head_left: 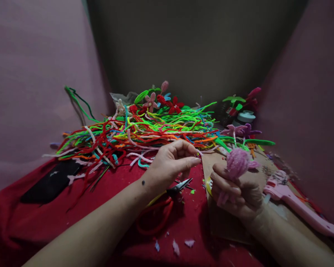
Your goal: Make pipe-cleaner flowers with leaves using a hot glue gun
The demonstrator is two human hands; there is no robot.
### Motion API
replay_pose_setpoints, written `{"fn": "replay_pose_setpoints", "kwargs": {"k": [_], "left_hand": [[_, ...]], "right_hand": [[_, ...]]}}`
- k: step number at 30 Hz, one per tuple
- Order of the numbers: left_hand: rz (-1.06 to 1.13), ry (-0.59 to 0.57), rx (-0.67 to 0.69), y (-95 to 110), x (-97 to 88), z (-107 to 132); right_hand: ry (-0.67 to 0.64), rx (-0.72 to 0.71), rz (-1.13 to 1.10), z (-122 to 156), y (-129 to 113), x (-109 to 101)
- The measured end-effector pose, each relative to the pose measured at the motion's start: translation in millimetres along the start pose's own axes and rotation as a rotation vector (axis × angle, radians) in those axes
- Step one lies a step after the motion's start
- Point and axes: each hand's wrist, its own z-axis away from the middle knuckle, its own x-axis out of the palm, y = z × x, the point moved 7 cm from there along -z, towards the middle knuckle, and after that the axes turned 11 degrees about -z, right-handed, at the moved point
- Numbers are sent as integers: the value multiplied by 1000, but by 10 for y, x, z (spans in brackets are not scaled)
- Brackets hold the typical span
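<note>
My right hand (pixel 236 196) is closed around a pink fuzzy pipe-cleaner flower bud (pixel 237 163). Its rounded head stands above the fingers, and pink fuzzy ends show below them. To the left, my left hand (pixel 176 161) hovers over the red cloth with thumb and curled fingers apart, and I see nothing held in it. Scissors (pixel 180 186) with red handles lie partly under the left wrist, their blades pointing right. Beneath the right hand is a brown board (pixel 215 222).
A large heap of coloured pipe cleaners (pixel 156 129) spreads across the back, with finished flowers (pixel 175 105) on top. A black flat object (pixel 51 181) lies at left. At right are a pink glue gun (pixel 300 207) and a bottle with a pale blue lid (pixel 246 116).
</note>
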Motion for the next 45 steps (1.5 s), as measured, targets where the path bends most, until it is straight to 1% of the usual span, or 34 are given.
{"fn": "replay_pose_setpoints", "kwargs": {"k": [3,7,10,13,14,18,22,27,30,32,34,39,41,45], "left_hand": [[-39,-62,7,18,110,51],[-67,-107,-8,-19,186,92],[-93,-119,8,-23,221,110],[-97,-131,38,24,252,132],[-93,-133,47,46,256,141],[-94,-133,72,110,245,173],[-142,-102,47,64,216,160],[-115,-63,-41,-104,221,88],[-148,0,-74,-167,190,53],[-148,31,-95,-187,171,41],[-156,50,-113,-195,158,38],[-168,65,-128,-205,138,37],[-173,66,-137,-219,133,35],[-149,48,-141,-248,148,30]], "right_hand": [[39,31,-4,-1,19,-30],[37,71,2,-7,56,-31],[3,21,54,-12,41,-40],[-23,-21,112,-12,33,-49],[-13,-22,125,-12,36,-57],[71,8,159,-12,60,-71],[181,1,242,-46,41,-57],[463,-182,371,-57,-98,-111],[576,-270,501,-18,-142,-129],[603,-312,568,5,-156,-132],[598,-331,600,16,-159,-132],[563,-305,627,13,-153,-122],[579,-299,630,15,-151,-124],[638,-334,655,28,-171,-130]]}}
